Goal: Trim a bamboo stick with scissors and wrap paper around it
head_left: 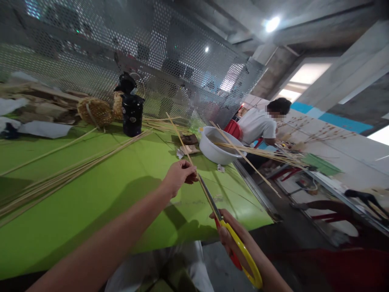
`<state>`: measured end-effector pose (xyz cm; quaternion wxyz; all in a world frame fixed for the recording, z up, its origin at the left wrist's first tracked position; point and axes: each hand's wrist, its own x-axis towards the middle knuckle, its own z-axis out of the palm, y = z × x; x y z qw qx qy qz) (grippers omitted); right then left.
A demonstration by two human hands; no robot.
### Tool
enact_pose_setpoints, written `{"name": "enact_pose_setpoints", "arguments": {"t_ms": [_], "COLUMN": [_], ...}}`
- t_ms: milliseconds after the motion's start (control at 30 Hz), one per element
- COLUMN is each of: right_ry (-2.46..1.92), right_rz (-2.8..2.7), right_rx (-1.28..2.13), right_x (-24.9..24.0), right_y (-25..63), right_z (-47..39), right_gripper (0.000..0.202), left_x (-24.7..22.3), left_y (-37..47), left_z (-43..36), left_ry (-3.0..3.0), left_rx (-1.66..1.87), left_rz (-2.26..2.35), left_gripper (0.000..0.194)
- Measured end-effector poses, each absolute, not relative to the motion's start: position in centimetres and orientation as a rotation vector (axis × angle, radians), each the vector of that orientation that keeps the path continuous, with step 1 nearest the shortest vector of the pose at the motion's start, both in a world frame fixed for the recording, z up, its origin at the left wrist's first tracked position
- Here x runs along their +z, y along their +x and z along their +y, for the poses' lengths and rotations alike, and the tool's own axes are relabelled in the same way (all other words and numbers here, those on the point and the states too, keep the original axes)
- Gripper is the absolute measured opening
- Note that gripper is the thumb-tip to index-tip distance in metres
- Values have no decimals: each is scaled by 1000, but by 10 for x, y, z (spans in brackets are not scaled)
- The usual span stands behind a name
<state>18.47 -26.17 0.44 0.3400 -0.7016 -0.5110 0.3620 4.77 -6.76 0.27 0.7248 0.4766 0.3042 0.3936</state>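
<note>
My left hand (179, 176) is closed, pinching a thin pale strip (181, 140) that looks like split bamboo or cane. The strip slants up and away from my fingers over the green table (115, 202). In my right hand (235, 231) is a pair of scissors (240, 245) with yellow and red handles. Their blades point up toward my left fingertips and lie along the lower end of the strip. Whether the blades touch it, I cannot tell.
A white basin (209, 148) with long strips across it stands at the table's right edge. A bundle of strips (75, 170), a black bottle (133, 113) and a woven ball-like piece (95, 110) lie left. Beyond, a seated person (258, 121) works at another table.
</note>
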Motion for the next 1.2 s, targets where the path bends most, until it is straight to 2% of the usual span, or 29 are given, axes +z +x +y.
{"name": "enact_pose_setpoints", "arguments": {"t_ms": [1200], "right_ry": [-1731], "right_rz": [-1281], "right_rx": [991], "right_x": [-11], "right_y": [196], "right_z": [-255], "right_gripper": [53], "left_x": [0], "left_y": [51], "left_z": [-68], "left_ry": [1031], "left_rx": [895], "left_rz": [665], "left_gripper": [12]}}
